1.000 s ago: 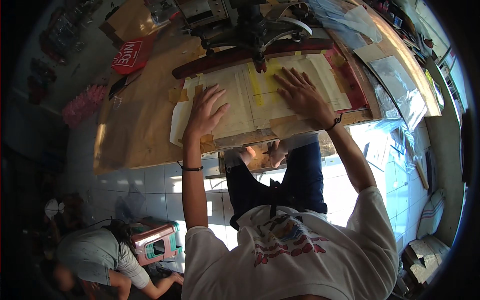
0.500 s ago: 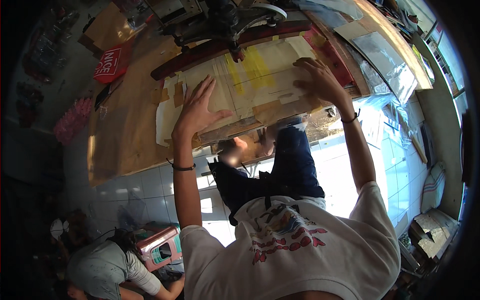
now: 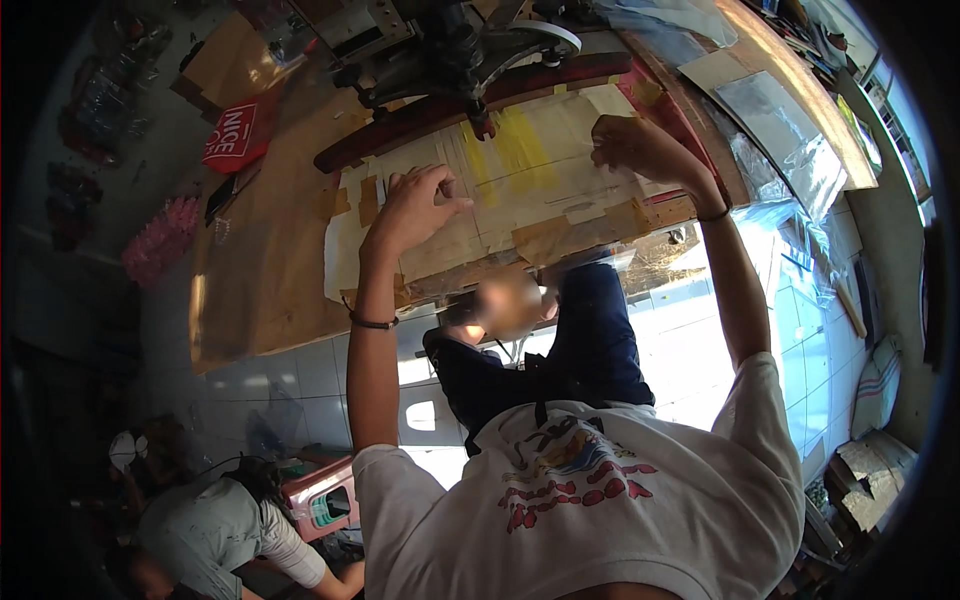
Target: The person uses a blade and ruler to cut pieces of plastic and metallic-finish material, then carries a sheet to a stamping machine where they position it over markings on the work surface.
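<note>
A pale sheet-covered board, patched with brown and yellow tape, lies on the wooden table under both hands. Over its left part is my left hand, fingers bent, the thumb apart from them, and nothing visible in the gap. My right hand is above the board's right part with its fingers curled inward; what they hold, if anything, is hidden. A dark machine head with a red tip stands above the far side. Beneath it a dark red bar spans the board's far edge.
A red printed bag and a dark flat object lie on the table's left. Clear plastic sheets and a board are at the right. A person bends down at lower left, beside a pink stool.
Both hands were spread on the board; now their fingers are bent in and they appear raised. The whole view has shifted slightly. The other person has leaned a little.
</note>
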A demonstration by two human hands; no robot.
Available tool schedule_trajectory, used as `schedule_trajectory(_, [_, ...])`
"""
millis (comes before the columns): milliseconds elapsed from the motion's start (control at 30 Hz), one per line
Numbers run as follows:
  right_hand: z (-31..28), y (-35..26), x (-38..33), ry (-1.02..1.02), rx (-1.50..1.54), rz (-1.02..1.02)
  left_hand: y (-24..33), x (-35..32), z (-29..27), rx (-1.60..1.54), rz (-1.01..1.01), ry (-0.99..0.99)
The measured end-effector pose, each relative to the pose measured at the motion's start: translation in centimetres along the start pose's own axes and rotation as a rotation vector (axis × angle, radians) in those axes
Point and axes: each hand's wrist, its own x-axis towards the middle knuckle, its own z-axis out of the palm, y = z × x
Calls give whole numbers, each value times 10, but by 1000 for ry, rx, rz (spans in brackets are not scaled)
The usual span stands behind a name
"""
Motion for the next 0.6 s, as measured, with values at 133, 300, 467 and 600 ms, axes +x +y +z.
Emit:
schedule_trajectory(133, [-19, -22, -21, 283, 450, 24, 10, -10, -37, -671, -103, -73])
schedule_trajectory(300, [-48, -60, -31, 444, 574, -47, 18, -28, -98, -953, -60, 7])
schedule_trajectory(467, [-48, -96, -22, 482, 588, -148, 56, -15, -129, -108, 284, 577])
schedule_trajectory(600, [-38, -140, -10, 474, 609, -293, 128, 26, -115, -664, 218, 44])
